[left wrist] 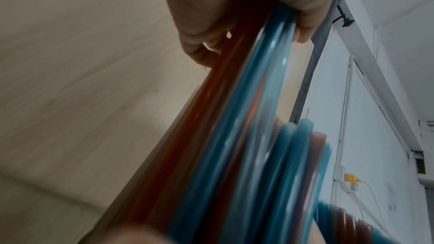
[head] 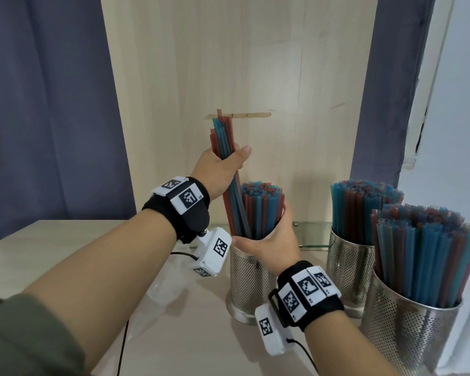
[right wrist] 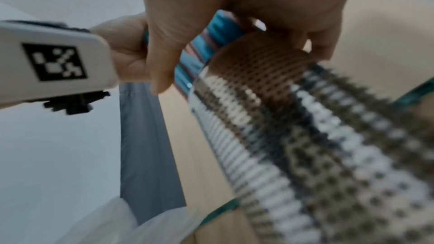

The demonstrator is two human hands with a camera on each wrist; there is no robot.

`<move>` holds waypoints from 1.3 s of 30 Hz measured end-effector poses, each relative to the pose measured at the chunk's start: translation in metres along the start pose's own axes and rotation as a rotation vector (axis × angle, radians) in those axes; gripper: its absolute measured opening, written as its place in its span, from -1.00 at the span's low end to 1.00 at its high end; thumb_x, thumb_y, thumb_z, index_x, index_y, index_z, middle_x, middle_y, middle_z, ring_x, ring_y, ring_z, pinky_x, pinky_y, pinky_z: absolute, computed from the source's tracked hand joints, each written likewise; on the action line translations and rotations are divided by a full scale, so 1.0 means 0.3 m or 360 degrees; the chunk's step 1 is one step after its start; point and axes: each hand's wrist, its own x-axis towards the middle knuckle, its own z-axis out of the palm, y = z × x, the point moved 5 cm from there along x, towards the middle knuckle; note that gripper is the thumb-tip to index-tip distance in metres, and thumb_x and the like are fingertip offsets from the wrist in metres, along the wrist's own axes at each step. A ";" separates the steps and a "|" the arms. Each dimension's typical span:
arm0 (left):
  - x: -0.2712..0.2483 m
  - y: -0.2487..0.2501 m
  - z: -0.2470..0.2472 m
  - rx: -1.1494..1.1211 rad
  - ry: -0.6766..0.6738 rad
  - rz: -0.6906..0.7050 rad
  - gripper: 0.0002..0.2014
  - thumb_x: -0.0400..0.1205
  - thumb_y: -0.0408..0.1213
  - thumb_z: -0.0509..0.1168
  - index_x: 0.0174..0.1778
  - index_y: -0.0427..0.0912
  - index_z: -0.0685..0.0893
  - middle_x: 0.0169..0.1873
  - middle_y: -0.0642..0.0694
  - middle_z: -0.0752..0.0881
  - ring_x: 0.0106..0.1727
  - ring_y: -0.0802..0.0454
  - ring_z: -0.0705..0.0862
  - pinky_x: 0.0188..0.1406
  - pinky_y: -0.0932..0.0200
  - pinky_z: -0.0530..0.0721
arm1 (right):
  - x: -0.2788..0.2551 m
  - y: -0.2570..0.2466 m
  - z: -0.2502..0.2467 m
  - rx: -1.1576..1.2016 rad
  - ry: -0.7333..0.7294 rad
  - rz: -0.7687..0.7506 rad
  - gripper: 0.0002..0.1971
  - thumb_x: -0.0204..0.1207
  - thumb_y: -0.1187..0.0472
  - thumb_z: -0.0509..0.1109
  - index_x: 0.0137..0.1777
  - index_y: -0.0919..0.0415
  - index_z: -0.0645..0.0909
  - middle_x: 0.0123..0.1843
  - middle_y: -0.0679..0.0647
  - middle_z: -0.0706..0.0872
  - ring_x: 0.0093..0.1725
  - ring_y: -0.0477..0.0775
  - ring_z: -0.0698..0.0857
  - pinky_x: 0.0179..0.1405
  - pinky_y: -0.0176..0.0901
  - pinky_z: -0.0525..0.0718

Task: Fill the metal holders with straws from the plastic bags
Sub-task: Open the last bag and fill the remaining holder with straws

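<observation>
My left hand (head: 223,169) grips a bundle (head: 223,142) of red and blue straws around its middle, fingers curled round it and thumb pressed along the side. The bundle leans, its lower ends going down into the left side of the holder (head: 248,280). My right hand (head: 272,237) wraps the straws (head: 262,204) already standing in that holder, just above the rim, with thumb and fingers cupped round them, pulling them to the right to leave room.

The holder stands near the middle of the table (head: 65,240), perforated steel on a round foot. Two more holders, the far one (head: 350,270) and the near one (head: 407,329), stand towards the right edge, both packed tight. A crumpled clear bag (head: 163,291) lies on the table to the left of the holder, under my left forearm; I can't tell if any straws are left in it.

I judge the straws to be very light, thin-walled and smooth, so they will slide against each other and splay if I loosen my grip. They will bend or kink if squeezed hard or forced against the ones already in. Holding the bundle at mid-length seems right to me: it keeps the ends together and lets me steer the lower tips. The holder looks stable, but a sideways push high up could tip it.
</observation>
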 end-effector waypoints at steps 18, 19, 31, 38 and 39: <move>0.024 -0.095 0.106 0.0099 -0.0239 -0.0193 -0.71 0.62 -0.01 0.37 -0.25 -0.12 0.54 -0.32 -0.09 0.57 -0.24 0.00 0.60 -0.09 0.11 0.60 | 0.001 0.009 0.019 -0.0048 0.0256 0.0075 0.28 -0.01 -0.07 0.83 0.63 -0.19 0.05 0.23 -0.33 0.53 0.25 -0.23 0.58 0.02 -0.57 0.47; 0.020 -0.099 0.108 0.0093 -0.0229 -0.0198 -0.72 0.63 -0.01 0.37 -0.25 -0.12 0.54 -0.30 -0.09 0.59 -0.24 0.00 0.62 -0.08 0.12 0.62 | 0.009 0.013 0.018 -0.0007 0.0270 0.0098 0.30 -0.01 -0.05 0.83 0.64 -0.19 0.02 0.16 -0.38 0.52 0.23 -0.21 0.60 0.11 -0.45 0.54; 0.011 -0.084 0.072 0.0434 -0.0119 -0.0012 -0.44 0.42 0.16 0.51 0.17 -0.16 0.60 -0.03 0.03 0.73 -0.03 0.14 0.71 -0.05 0.25 0.60 | 0.019 0.037 0.015 -0.0169 0.0183 0.0090 0.08 0.04 -0.08 0.77 0.51 -0.20 0.18 0.15 -0.31 0.59 0.12 -0.29 0.64 -0.06 -0.44 0.58; 0.022 0.031 -0.020 0.1221 -0.0247 0.0888 -0.01 0.50 0.31 0.36 0.71 -0.08 0.08 0.65 -0.07 0.26 0.63 0.03 0.25 0.56 0.14 0.17 | 0.023 0.040 0.007 -0.0124 0.0108 0.0083 0.13 0.03 -0.04 0.80 0.52 -0.22 0.15 0.18 -0.34 0.57 0.16 -0.31 0.62 -0.04 -0.49 0.54; 0.018 0.037 -0.017 0.1335 -0.0319 0.1001 -0.10 0.56 0.30 0.27 0.70 -0.11 0.13 0.65 -0.08 0.27 0.64 0.02 0.23 0.58 0.17 0.13 | 0.022 0.039 0.006 -0.0116 0.0095 0.0078 0.14 0.01 -0.04 0.81 0.53 -0.22 0.15 0.19 -0.34 0.57 0.17 -0.30 0.62 -0.02 -0.48 0.55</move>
